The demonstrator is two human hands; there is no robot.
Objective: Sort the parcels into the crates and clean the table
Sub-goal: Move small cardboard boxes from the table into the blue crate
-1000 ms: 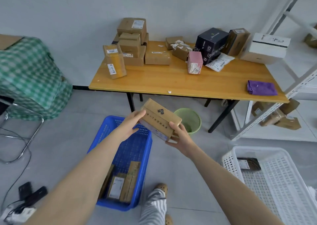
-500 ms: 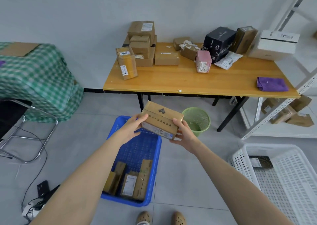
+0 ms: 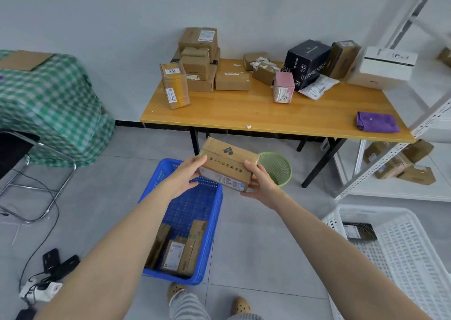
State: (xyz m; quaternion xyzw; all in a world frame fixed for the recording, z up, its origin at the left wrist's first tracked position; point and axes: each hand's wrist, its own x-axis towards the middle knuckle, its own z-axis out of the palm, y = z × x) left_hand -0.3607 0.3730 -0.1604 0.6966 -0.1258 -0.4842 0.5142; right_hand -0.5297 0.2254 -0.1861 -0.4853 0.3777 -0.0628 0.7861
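The left hand (image 3: 181,175) and right hand (image 3: 260,183) still hold the brown box (image 3: 229,160) by its ends over the blue crate (image 3: 152,185), turned a little, so I think its label is being checked first.

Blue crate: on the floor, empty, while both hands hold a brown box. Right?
No. The head view shows the blue crate is not empty: brown parcels stand in its near end. It is on the floor, and the left hand and right hand do hold the brown box.
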